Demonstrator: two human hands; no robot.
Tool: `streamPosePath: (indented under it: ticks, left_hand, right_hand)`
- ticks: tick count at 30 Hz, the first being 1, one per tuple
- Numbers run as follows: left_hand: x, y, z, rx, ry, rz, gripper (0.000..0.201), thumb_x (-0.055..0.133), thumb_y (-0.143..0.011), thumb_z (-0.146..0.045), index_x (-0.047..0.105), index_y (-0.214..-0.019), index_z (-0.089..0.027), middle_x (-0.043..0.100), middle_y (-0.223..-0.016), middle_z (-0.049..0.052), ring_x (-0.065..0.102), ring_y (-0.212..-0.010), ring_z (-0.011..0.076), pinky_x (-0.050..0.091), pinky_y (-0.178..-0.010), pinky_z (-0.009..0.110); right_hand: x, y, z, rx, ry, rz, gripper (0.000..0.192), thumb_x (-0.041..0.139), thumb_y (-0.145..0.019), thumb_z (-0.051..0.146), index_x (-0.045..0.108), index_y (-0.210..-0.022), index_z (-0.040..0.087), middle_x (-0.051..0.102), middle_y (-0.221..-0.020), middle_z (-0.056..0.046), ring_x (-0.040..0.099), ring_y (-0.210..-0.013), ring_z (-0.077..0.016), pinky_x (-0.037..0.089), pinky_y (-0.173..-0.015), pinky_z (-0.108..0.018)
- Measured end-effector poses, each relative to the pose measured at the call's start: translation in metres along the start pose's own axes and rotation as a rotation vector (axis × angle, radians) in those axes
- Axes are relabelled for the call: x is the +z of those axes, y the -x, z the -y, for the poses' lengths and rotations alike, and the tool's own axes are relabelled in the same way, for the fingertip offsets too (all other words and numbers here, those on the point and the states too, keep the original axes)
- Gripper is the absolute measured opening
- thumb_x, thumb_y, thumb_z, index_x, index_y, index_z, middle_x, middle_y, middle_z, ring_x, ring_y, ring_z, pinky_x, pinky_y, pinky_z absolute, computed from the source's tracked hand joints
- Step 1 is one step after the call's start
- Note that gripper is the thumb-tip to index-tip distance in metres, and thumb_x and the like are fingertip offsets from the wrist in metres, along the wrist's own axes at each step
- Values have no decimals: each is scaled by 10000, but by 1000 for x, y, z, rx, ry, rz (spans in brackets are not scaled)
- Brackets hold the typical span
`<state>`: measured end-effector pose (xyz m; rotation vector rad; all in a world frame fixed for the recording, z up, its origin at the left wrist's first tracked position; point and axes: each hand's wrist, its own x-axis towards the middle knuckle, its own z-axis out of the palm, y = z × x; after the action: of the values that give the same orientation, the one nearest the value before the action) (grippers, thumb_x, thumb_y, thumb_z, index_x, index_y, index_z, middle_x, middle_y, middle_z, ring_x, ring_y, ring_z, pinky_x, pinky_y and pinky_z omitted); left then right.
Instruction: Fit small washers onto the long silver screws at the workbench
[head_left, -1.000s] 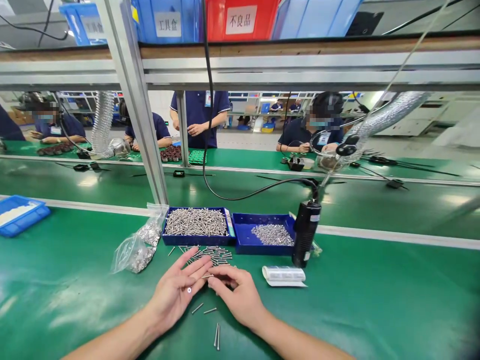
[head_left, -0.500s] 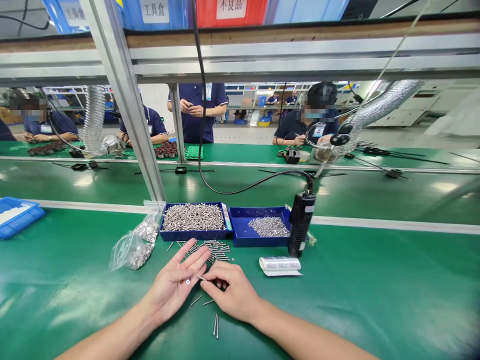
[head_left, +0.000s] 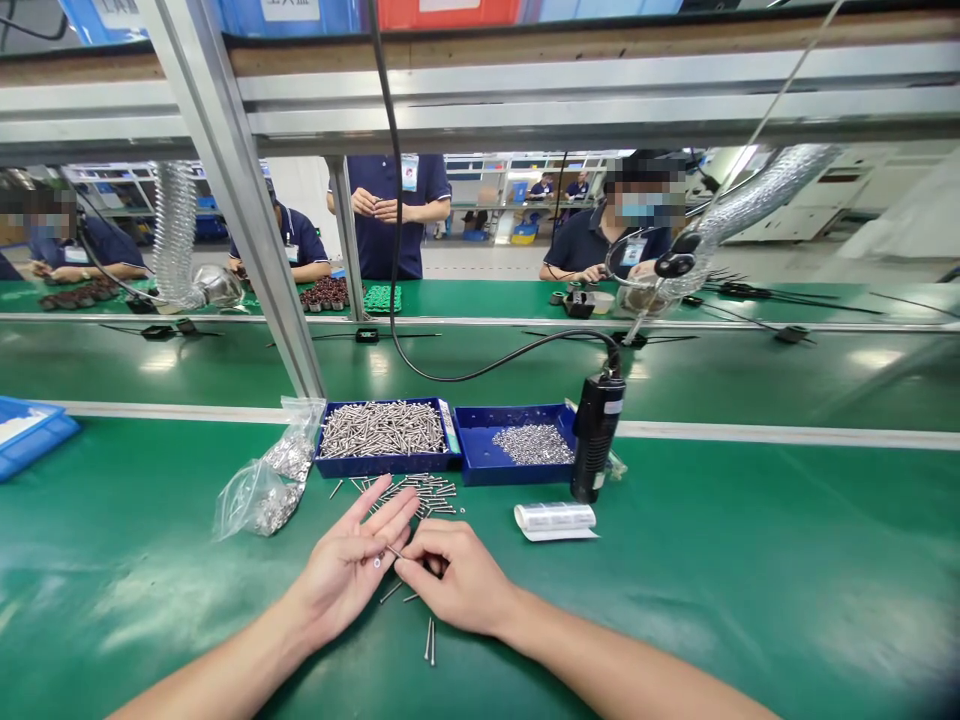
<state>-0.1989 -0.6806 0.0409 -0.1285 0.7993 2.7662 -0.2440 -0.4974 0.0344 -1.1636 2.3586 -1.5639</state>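
My left hand lies palm up on the green mat with its fingers spread, and a small washer rests on the fingers. My right hand is curled beside it, pinching a thin metal screw whose tip points at the washer. Loose screws lie scattered just beyond my fingers, and two more screws lie below my right hand.
Two blue trays stand behind the hands: one full of long screws, one with small washers. A plastic bag of parts lies left, a hanging black electric screwdriver and a white roll right. Other people work across the belt.
My right hand has brought the screw closer to the washer on my left fingers. The view has tipped down slightly; both hands stay in the same spot.
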Motion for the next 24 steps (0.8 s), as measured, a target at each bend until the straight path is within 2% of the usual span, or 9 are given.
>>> streamPosePath:
  ticks: [6, 13, 17, 21, 24]
  left_hand:
    - [1, 0, 0, 11, -17, -2, 935, 465, -767, 128, 120, -1583, -172, 476, -1527, 157, 391, -1442, 241, 180, -1253, 417]
    - [-1, -1, 0, 28, -52, -14, 873, 501, -772, 127, 280, -1554, -192, 450, -1553, 124, 334, -1472, 232, 200, -1248, 393]
    - [1, -1, -1, 31, -46, -53, 889, 532, -783, 113, 240, -1572, -172, 459, -1546, 125, 335, -1471, 227, 236, -1238, 372]
    - [5, -1, -5, 15, 35, -81, 734, 519, -915, -36, 208, -1575, -119, 465, -1535, 155, 387, -1446, 247, 268, -1233, 392]
    - [8, 0, -11, 10, 86, -106, 646, 471, -981, -151, 213, -1572, -106, 476, -1525, 167, 420, -1426, 269, 281, -1230, 417]
  right_hand:
    - [0, 0, 0, -28, -12, 0, 137, 643, -845, 193, 680, -715, 172, 535, -643, 18, 468, -585, -115, 352, -559, -250]
    - [4, -1, -2, 19, -170, -22, 107, 674, -859, 210, 749, -790, 180, 613, -704, -7, 521, -632, -132, 383, -571, -251]
    - [6, -3, -5, 84, -232, -38, 92, 716, -845, 228, 781, -791, 189, 664, -716, -17, 562, -670, -148, 414, -606, -259]
    - [3, -5, -7, 115, -289, -60, 107, 729, -850, 264, 802, -814, 195, 705, -742, -27, 594, -683, -152, 447, -634, -264]
    - [-4, -6, -9, 145, -360, -97, 173, 725, -863, 322, 798, -801, 178, 683, -695, -19, 563, -597, -133, 448, -580, -255]
